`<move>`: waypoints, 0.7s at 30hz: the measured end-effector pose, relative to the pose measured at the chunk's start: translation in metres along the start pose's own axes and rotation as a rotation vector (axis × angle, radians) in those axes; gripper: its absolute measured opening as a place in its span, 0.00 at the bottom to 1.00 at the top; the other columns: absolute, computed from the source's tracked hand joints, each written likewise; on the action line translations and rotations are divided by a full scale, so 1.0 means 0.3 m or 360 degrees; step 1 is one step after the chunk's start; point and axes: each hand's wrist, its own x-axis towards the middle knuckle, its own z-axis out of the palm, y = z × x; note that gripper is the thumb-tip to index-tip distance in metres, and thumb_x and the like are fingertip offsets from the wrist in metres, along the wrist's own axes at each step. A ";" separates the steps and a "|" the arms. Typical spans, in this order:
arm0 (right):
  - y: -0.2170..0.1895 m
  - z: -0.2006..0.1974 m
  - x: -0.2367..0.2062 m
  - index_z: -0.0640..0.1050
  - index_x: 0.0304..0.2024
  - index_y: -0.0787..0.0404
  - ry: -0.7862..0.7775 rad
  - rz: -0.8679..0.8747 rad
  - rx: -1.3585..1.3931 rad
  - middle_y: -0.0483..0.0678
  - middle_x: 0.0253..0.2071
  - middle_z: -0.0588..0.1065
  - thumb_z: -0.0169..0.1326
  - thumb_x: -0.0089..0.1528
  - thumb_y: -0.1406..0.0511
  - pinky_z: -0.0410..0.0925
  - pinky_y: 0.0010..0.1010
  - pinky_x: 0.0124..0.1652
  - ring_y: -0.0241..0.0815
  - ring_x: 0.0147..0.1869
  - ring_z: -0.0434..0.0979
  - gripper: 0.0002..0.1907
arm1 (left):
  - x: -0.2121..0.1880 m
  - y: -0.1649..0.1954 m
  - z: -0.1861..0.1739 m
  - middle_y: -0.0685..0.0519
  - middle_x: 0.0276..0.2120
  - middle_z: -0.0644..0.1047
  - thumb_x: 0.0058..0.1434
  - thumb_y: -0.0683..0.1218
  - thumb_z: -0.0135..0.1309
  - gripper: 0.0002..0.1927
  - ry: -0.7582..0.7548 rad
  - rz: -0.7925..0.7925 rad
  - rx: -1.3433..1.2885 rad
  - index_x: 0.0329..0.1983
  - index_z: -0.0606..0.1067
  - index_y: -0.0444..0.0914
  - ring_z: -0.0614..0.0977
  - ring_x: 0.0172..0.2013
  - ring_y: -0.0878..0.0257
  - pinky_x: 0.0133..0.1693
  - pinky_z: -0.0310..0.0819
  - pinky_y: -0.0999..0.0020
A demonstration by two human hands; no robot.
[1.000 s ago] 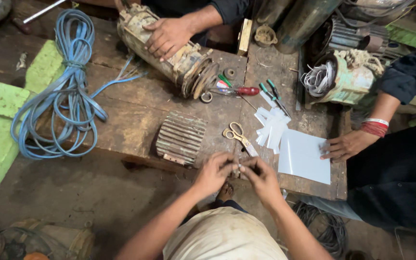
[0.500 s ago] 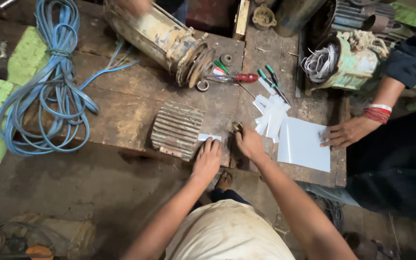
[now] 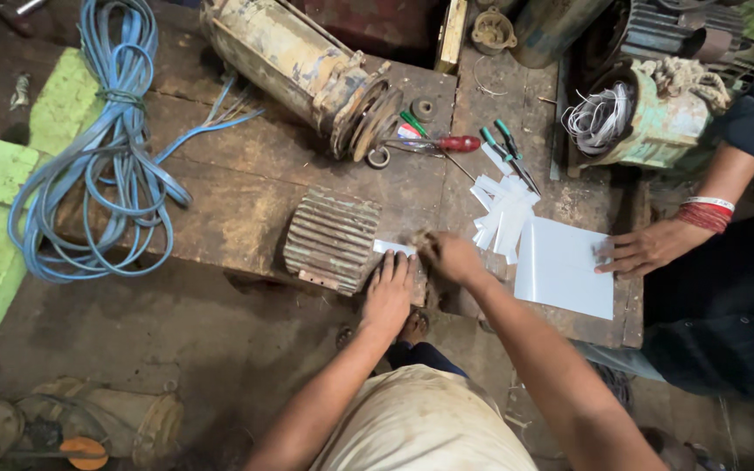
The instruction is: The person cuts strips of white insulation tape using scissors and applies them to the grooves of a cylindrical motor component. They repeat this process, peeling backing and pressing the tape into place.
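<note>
We see the left hand [image 3: 387,295] flat, fingers extended on a small white strip [image 3: 393,248] beside the ribbed metal block [image 3: 332,239], the right hand [image 3: 452,258] curled just right of it, its grip hidden, while cut strips [image 3: 503,212] lie piled beyond.
</note>
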 end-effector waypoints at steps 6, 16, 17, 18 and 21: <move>-0.032 0.006 -0.061 0.80 0.52 0.54 -0.0105 0.0143 0.0119 0.58 0.50 0.78 0.53 0.62 0.58 0.71 0.47 0.49 0.61 0.51 0.78 0.17 | 0.009 -0.002 -0.033 0.45 0.66 0.67 0.61 0.43 0.45 0.29 -0.0111 -0.0053 -0.0075 0.69 0.68 0.38 0.66 0.66 0.47 0.62 0.61 0.52; -0.016 -0.013 -0.048 0.77 0.56 0.59 0.0133 0.0151 -0.0013 0.59 0.50 0.78 0.50 0.63 0.64 0.72 0.48 0.47 0.63 0.49 0.79 0.18 | 0.065 0.009 -0.055 0.45 0.61 0.71 0.61 0.44 0.50 0.15 -0.0083 0.0012 -0.0102 0.52 0.77 0.44 0.74 0.54 0.51 0.52 0.70 0.57; -0.015 -0.021 -0.049 0.77 0.56 0.60 0.0238 0.0147 0.0110 0.60 0.48 0.79 0.53 0.64 0.61 0.72 0.47 0.46 0.63 0.49 0.79 0.19 | 0.079 0.000 -0.063 0.46 0.60 0.72 0.59 0.44 0.51 0.16 -0.0035 0.0044 -0.0104 0.51 0.77 0.45 0.74 0.52 0.51 0.50 0.71 0.56; -0.014 -0.025 -0.059 0.78 0.57 0.60 0.0340 0.0145 0.0229 0.60 0.45 0.79 0.55 0.64 0.59 0.72 0.47 0.46 0.62 0.48 0.79 0.21 | 0.091 -0.006 -0.070 0.46 0.58 0.72 0.58 0.44 0.51 0.16 0.0013 0.0075 -0.0111 0.50 0.78 0.47 0.75 0.50 0.51 0.48 0.72 0.56; -0.016 -0.019 -0.137 0.80 0.51 0.67 0.0062 0.0874 0.0926 0.56 0.41 0.82 0.56 0.68 0.49 0.71 0.38 0.45 0.46 0.44 0.82 0.26 | 0.087 -0.038 -0.112 0.48 0.47 0.73 0.61 0.40 0.51 0.23 0.0042 0.0183 -0.0418 0.60 0.78 0.47 0.76 0.49 0.51 0.45 0.74 0.56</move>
